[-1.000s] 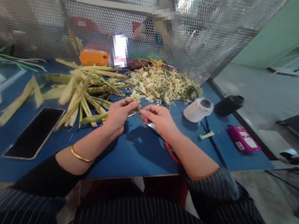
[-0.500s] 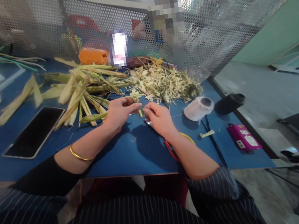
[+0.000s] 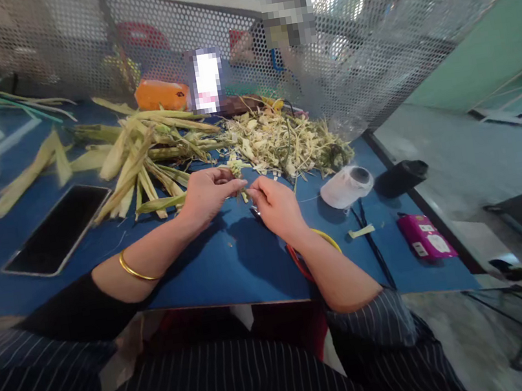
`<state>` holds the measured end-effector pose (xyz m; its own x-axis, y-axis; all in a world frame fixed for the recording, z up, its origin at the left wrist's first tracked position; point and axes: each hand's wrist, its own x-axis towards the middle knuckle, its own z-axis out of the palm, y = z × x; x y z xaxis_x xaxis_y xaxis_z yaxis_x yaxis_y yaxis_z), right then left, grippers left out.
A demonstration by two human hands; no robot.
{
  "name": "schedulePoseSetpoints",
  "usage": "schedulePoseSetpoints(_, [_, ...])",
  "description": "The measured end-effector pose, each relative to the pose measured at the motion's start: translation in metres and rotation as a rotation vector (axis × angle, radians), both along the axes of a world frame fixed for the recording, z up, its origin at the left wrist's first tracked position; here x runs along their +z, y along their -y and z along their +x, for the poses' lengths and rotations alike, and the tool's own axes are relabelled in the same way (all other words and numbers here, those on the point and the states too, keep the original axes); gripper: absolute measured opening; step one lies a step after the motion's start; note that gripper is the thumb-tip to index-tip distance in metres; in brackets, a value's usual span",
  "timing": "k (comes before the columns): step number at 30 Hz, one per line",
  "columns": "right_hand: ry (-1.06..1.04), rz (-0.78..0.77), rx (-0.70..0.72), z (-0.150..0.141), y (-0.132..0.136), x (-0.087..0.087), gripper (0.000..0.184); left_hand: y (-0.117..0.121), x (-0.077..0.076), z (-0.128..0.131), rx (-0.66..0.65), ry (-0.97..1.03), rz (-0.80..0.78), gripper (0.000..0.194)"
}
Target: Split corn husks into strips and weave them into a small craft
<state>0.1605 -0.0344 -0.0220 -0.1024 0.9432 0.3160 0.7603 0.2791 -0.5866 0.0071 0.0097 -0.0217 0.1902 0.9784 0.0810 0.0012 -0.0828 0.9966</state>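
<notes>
My left hand (image 3: 212, 195) is closed, pinching a small bundle of pale green corn husk strips (image 3: 235, 168) between thumb and fingers. Right beside it, my right hand (image 3: 275, 205) is closed in a pinch at the bundle's lower end. A thin white thread runs from the white thread spool (image 3: 344, 189) to my right hand, and its end is hidden at the fingertips. Under my right hand and wrist lie scissors with a red and yellow handle (image 3: 297, 262), partly covered. A heap of shredded husk (image 3: 282, 143) lies just beyond the hands.
Long dried corn husks (image 3: 131, 159) spread behind my left hand, near a dark-screened phone (image 3: 58, 231). On the right are a black spool (image 3: 402, 178), a magenta packet (image 3: 427, 236) and a husk scrap (image 3: 361, 232). A perforated metal screen (image 3: 214, 13) borders the blue table's back, with an orange packet (image 3: 160, 95) before it.
Both hands stay together at the husk bundle, with only a slight shift of the fingers. The whole view has moved a little; the things on the table lie as before.
</notes>
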Motion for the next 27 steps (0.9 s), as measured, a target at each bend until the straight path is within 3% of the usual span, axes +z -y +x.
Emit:
schedulePoseSetpoints(5, [0.292, 0.115, -0.039, 0.000, 0.004, 0.004, 0.020, 0.001, 0.002, -0.001, 0.036, -0.134, 0.090, 0.023])
schedulePoseSetpoints(8, [0.174, 0.057, -0.007, 0.002, 0.000, 0.005, 0.021, 0.000, 0.002, -0.001, 0.016, -0.137, 0.110, 0.024])
schedulePoseSetpoints(12, [-0.047, -0.024, 0.031, 0.006, -0.005, 0.003, 0.025, -0.002, 0.001, -0.002, -0.045, -0.005, 0.018, 0.024])
schedulePoseSetpoints(22, [0.075, 0.059, -0.042, 0.006, -0.005, -0.001, 0.019, -0.002, -0.002, 0.000, -0.077, 0.222, -0.274, 0.032])
schedulePoseSetpoints(27, [-0.068, -0.012, 0.018, 0.003, -0.004, 0.000, 0.022, -0.001, -0.002, -0.001, -0.063, 0.163, -0.247, 0.032])
